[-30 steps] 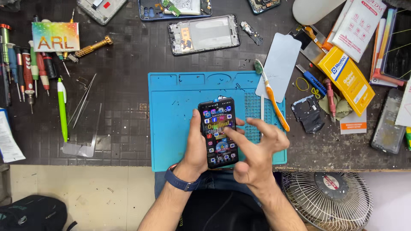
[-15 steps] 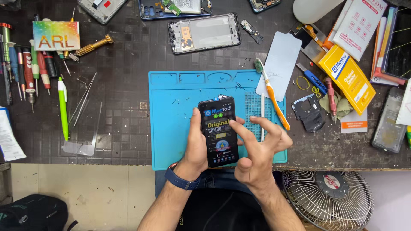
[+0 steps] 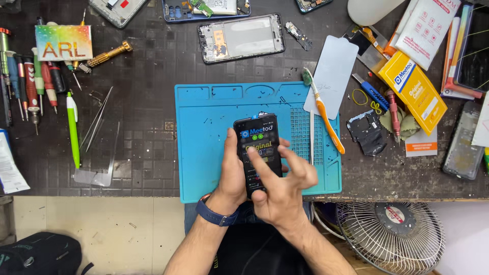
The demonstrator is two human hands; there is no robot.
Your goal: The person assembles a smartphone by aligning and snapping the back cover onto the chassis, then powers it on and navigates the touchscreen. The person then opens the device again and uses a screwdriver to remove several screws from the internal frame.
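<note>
My left hand (image 3: 232, 175) holds a black smartphone (image 3: 257, 140) upright over the blue work mat (image 3: 209, 147), thumb along its left edge. The phone's screen is lit with a dark page that has a blue band at the top. My right hand (image 3: 282, 191) hovers over the lower half of the screen, index finger touching the glass and the other fingers spread. A dark blue watch band is on my left wrist (image 3: 216, 216).
An orange toothbrush (image 3: 326, 117) and a clear screen protector (image 3: 332, 76) lie at the mat's right. A phone frame (image 3: 242, 38) sits behind the mat. Screwdrivers (image 3: 30, 86), tweezers (image 3: 97, 119) and a green pen (image 3: 73, 130) lie left. A yellow box (image 3: 413, 91) is right; a fan (image 3: 392, 237) stands below.
The screen changed from an icon grid to a dark page with a blue band. My right hand lifted its fingers off, then put its index finger back on the lower screen.
</note>
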